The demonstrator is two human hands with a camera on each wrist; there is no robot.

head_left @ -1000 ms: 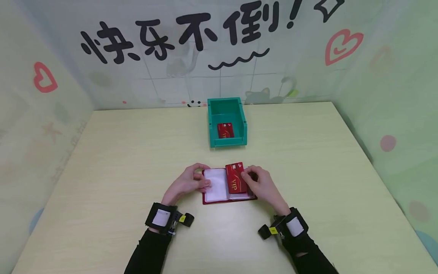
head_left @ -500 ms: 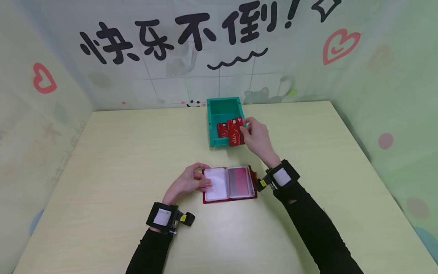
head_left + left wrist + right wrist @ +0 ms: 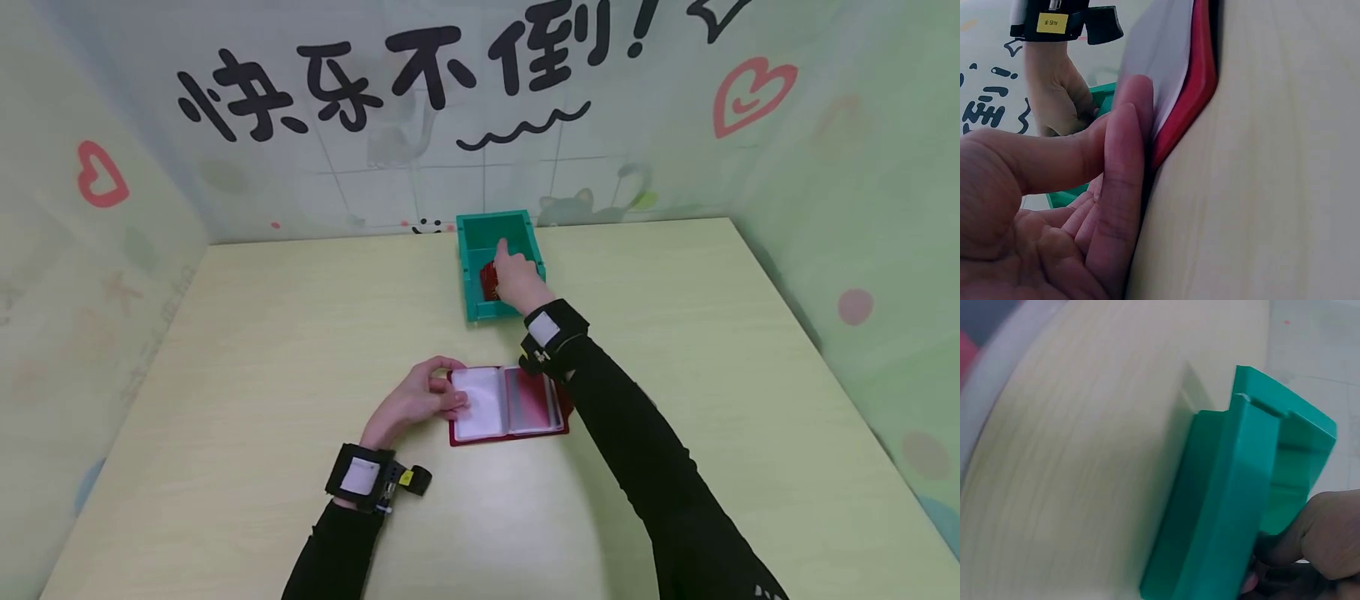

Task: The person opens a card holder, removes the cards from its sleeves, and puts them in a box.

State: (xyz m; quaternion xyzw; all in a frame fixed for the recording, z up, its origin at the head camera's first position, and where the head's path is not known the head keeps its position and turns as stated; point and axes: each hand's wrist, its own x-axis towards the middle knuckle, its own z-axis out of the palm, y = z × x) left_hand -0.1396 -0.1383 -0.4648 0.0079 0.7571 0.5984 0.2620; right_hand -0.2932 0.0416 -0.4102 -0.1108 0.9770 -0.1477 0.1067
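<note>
An open red card holder (image 3: 477, 405) with clear sleeves lies on the table; pink shows through its right-hand sleeve. My left hand (image 3: 422, 395) pinches its left edge, thumb over the pale page, as the left wrist view (image 3: 1116, 156) also shows. My right hand (image 3: 519, 279) reaches into the teal bin (image 3: 487, 312), knuckles up and index finger pointing to the back. Beside it in the bin is red card surface (image 3: 488, 283), partly covered by the hand. In the right wrist view the fingertips sink behind the bin wall (image 3: 1229, 487), so any card in them is hidden.
The pale wooden table (image 3: 315, 317) ends at a printed back wall, with side walls left and right. The bin stands near the back edge, beyond the card holder. My right sleeve (image 3: 637, 433) passes over the holder's right side.
My right hand lifted a red VIP card away from the holder's right side, carried it back to the bin and lowered into the bin. My left hand stays at the holder's left edge.
</note>
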